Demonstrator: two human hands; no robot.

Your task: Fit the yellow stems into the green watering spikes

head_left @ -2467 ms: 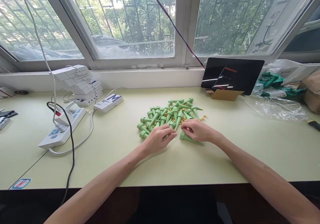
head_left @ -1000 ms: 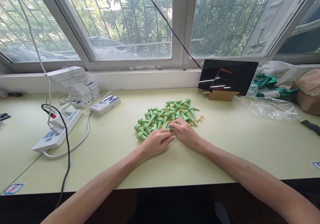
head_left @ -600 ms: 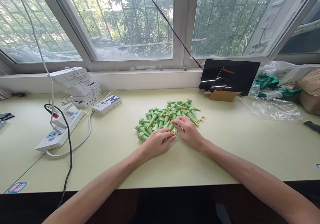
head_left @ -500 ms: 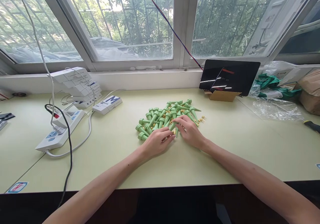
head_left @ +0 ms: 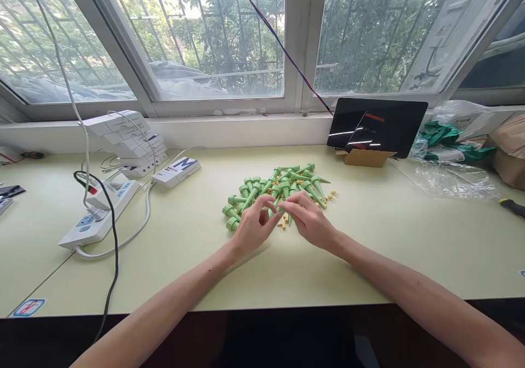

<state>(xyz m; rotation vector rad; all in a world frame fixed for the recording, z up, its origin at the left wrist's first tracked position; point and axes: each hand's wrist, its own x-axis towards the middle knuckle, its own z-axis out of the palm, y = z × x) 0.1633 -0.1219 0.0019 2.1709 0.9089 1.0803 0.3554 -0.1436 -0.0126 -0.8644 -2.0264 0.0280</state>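
A pile of green plastic watering spikes [head_left: 254,187], with ridged caps and tapered points, lies mid-table. At its near edge my left hand [head_left: 255,223] is closed in a pinch, thumb and index finger curled into a ring. My right hand [head_left: 310,219] pinches from the other side, its fingertips meeting those of the left. Between the fingertips a green watering spike [head_left: 281,209] shows in part; the fingers hide most of it. Small yellow pieces [head_left: 284,223] lie on the table just below the hands, and more yellow pieces [head_left: 331,196] lie at the pile's right end.
On the left stand a white power strip [head_left: 98,215] with cables, stacked white boxes [head_left: 127,138] and a single box [head_left: 177,172]. A tablet [head_left: 377,124] leans in a cardboard stand [head_left: 365,158] at the back right, beside clear plastic wrapping [head_left: 455,179].
My left hand has risen from the table near the yellow pieces to meet the right fingertips. My right hand has shifted slightly, and the yellow pieces beneath are now more exposed.
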